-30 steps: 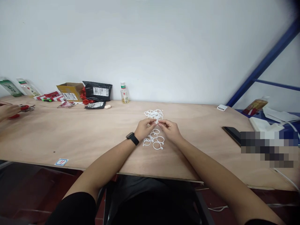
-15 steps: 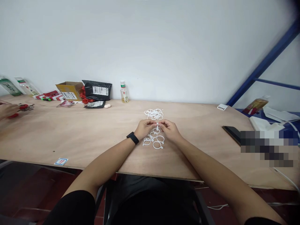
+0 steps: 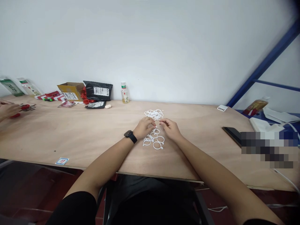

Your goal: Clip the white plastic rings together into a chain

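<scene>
Your hands have just drawn apart: a moment ago they met in a pinch over the rings, and now a small gap shows between them. Your left hand, a black smartwatch on its wrist, is curled closed with its fingers turned in toward the rings; whether it grips anything, I cannot tell. Your right hand is half closed, its fingertips drawn together just beside the heap, and again I cannot tell if they hold something. Right between your hands sit the white plastic rings: a tangled heap of white plastic rings on the far side, a looser cluster of white plastic rings on the near side, both lying on the pale plywood tabletop. Far to your left, another person's hand is at a red-handled tool. Against the wall stand a brown cardboard box and a small clear plastic bottle. A black phone lies to your right.
</scene>
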`<state>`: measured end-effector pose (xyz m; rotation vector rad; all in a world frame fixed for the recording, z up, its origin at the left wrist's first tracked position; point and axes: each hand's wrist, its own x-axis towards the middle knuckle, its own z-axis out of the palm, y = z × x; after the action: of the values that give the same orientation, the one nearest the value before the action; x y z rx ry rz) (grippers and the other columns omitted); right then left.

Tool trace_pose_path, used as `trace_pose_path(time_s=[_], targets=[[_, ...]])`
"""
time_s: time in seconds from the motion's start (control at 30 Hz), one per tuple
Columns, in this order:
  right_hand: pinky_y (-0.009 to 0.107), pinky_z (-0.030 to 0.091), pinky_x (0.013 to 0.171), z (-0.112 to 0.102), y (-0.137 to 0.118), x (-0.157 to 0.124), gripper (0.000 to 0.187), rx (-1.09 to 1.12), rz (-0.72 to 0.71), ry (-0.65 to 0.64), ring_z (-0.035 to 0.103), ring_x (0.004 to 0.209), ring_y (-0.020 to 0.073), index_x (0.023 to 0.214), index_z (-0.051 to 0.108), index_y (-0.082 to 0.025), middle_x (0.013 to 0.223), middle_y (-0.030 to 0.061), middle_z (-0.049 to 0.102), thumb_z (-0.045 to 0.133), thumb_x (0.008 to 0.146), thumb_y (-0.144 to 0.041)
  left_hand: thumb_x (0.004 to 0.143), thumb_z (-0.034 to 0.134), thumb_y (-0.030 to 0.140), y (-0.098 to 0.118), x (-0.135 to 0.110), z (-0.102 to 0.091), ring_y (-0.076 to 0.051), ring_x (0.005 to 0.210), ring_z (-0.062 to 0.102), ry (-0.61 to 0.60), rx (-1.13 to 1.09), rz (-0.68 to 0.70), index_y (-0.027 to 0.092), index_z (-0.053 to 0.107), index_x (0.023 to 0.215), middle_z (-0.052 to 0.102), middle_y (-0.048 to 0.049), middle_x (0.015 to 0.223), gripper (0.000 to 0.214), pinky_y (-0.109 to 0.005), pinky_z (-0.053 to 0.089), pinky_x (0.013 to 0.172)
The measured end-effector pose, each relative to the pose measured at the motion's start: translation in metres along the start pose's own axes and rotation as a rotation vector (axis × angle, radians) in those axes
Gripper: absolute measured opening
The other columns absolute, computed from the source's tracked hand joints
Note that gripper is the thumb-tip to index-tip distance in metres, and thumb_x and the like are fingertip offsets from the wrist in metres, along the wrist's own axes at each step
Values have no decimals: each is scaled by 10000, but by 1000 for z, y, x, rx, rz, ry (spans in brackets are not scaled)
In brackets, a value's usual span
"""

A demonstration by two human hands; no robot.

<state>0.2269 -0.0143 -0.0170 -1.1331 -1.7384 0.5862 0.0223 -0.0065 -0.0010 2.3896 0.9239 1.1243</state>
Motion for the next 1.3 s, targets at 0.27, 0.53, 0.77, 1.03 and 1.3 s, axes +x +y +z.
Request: trace_pose_path(time_s=[0.27, 0.53, 0.77, 1.03, 1.3], targets=[[342, 460, 889, -14, 37, 21, 398, -464, 92, -39, 599, 1006, 219, 1238, 585, -161, 1146, 114, 630, 475, 857, -195, 884, 561, 291, 5, -6, 3, -160, 878, 632, -368, 7, 77, 186, 687, 930, 704, -51, 938, 170, -270, 469, 837], [368, 465, 775, 0, 31, 31, 458, -808, 117, -223, 620, 968, 276, 1375, 473, -289, 1335, 120, 483, 426, 920, -311, 896, 527, 315, 9, -5, 3, -173, 852, 641, -280, 60, 29, 183, 704, 898, 723, -50, 888, 221, -283, 470, 828], [313, 436, 742, 0, 30, 31, 273, -782, 122, -208, 609, 896, 220, 1093, 656, -263, 1118, 87, 583, 461, 925, -355, 888, 539, 326, 3, -6, 4, -164, 811, 638, -262, 68, 2, 188, 708, 871, 722, -39, 863, 219, -270, 468, 779], [294, 428, 696, -4, 28, 27, 258, -771, 134, -159, 593, 837, 191, 910, 676, -221, 1062, 74, 554, 560, 867, -448, 877, 548, 331, 1, -6, 3, -167, 815, 642, -258, 138, 5, 189, 709, 873, 719, -41, 850, 215, -268, 467, 772], [325, 465, 794, -8, 30, 27, 203, -508, 10, 8, 584, 914, 192, 872, 648, -206, 1195, 82, 503, 513, 884, -356, 855, 569, 345, -11, -7, 5, -199, 893, 649, -151, 249, -134, 183, 703, 992, 720, -70, 992, 251, -319, 483, 847]])
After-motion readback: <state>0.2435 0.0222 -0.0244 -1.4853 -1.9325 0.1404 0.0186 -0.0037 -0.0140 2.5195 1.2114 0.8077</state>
